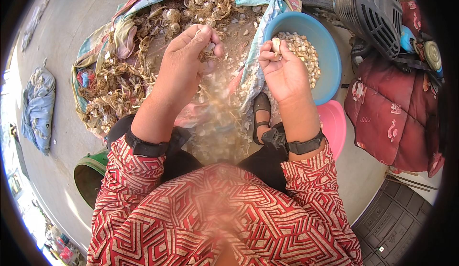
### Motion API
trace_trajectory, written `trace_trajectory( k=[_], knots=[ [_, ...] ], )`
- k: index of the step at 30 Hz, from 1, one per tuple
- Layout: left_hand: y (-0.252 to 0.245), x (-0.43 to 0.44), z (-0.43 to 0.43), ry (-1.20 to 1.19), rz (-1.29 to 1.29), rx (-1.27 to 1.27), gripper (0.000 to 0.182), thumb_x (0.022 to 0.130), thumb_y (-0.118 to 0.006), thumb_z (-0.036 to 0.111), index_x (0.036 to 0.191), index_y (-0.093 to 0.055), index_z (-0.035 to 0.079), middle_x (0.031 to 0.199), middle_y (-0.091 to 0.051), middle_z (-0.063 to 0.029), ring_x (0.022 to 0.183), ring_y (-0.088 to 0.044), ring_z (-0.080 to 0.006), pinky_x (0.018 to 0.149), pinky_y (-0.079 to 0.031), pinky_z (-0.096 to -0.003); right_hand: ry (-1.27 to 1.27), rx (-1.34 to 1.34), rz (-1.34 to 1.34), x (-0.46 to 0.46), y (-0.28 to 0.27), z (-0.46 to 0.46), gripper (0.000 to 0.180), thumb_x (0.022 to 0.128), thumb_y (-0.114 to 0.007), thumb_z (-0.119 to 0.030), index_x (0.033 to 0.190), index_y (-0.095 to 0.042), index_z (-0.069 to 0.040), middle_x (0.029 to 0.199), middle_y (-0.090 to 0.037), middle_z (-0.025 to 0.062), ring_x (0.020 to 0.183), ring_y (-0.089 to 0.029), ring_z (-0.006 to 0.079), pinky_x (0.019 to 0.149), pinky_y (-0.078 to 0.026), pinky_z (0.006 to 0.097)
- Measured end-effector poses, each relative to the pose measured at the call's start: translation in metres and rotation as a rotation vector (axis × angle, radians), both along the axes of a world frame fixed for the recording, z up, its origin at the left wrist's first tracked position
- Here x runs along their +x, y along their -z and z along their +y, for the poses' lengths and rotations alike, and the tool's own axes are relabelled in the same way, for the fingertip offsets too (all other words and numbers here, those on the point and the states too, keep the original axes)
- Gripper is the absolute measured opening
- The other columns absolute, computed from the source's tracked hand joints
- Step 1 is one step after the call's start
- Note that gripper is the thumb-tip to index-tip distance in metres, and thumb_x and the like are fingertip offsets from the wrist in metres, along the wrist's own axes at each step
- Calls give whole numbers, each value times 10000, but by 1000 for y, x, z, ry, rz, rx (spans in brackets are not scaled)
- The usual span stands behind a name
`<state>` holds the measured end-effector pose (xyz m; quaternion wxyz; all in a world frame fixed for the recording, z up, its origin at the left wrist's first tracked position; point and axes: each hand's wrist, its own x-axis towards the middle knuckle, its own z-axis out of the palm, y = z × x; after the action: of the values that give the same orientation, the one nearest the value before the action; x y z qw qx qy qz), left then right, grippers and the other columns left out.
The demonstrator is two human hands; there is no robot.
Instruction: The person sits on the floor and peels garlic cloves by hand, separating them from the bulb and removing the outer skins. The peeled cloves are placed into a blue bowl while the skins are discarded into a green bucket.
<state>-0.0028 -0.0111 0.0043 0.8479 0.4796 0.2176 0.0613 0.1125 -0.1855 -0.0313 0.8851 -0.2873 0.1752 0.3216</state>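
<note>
My left hand (190,58) is raised over the cloth with its fingers curled together, pinching pale, papery bits that look like garlic skin. My right hand (285,72) has its palm turned up beside the blue basin and grips a pale garlic piece (276,46) between thumb and fingers. Many separated garlic cloves (304,51) lie in the blue plastic basin (335,69). Dried garlic bulbs (171,15) with roots and stalks are heaped at the far side of the patterned cloth (143,0). Braided dry stalks (125,76) spread over its left part.
A pink plastic basin (335,122) sits partly under the blue one. At the right are a red quilted cover (387,112) and a black slatted vehicle part (373,15). A green metal container (89,176) lies at lower left, a blue cloth bundle (38,108) farther left. Loose skins litter the floor between my feet.
</note>
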Motion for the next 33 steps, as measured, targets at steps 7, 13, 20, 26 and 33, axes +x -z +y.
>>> trace_trajectory(
  k=[7, 13, 20, 26, 33],
  knots=[
    [3, -11, 16, -136, -87, -106, 193, 1015, -498, 218, 1035, -565, 38, 911, -577, -48, 747, -497, -127, 692, -452, -248, 468, 259, 215, 65, 3, -74, 352, 1038, -381, -142, 1291, -349, 101, 1316, -430, 274, 1157, -515, 399, 892, -570, 435],
    [8, -11, 26, -306, -135, -176, 217, 994, -518, 168, 1153, -543, 22, 1004, -588, -88, 862, -571, -173, 796, -479, -302, 478, 554, 282, 75, -32, -112, 638, 1017, -451, -327, 1473, -190, 36, 1486, -309, 229, 1326, -409, 422, 879, -569, 462],
    [7, -7, 32, -514, -242, -224, 341, 999, -446, 25, 1303, -382, -116, 1176, -527, -181, 1016, -606, -277, 951, -493, -345, -129, 244, 22, 50, -12, -64, 305, 1020, -445, -121, 1228, -459, 101, 1077, -522, 166, 963, -545, 260, 745, -497, 327],
    [-11, -31, 57, -569, -343, -220, 318, 1001, -485, 56, 1273, -454, -104, 1191, -513, -159, 1013, -606, -258, 896, -550, -330, -214, 161, -20, 39, -9, -39, 245, 1022, -436, -105, 1145, -520, 89, 1049, -521, 158, 953, -538, 246, 745, -488, 322],
    [4, -141, 120, -850, -348, -455, 361, 969, -503, -15, 1290, -384, -128, 1199, -477, -231, 1059, -560, -312, 926, -533, -350, -316, 133, -84, 40, -1, -25, 243, 1029, -407, -101, 1118, -521, 95, 1029, -511, 147, 937, -522, 241, 737, -483, 318]
  ],
)
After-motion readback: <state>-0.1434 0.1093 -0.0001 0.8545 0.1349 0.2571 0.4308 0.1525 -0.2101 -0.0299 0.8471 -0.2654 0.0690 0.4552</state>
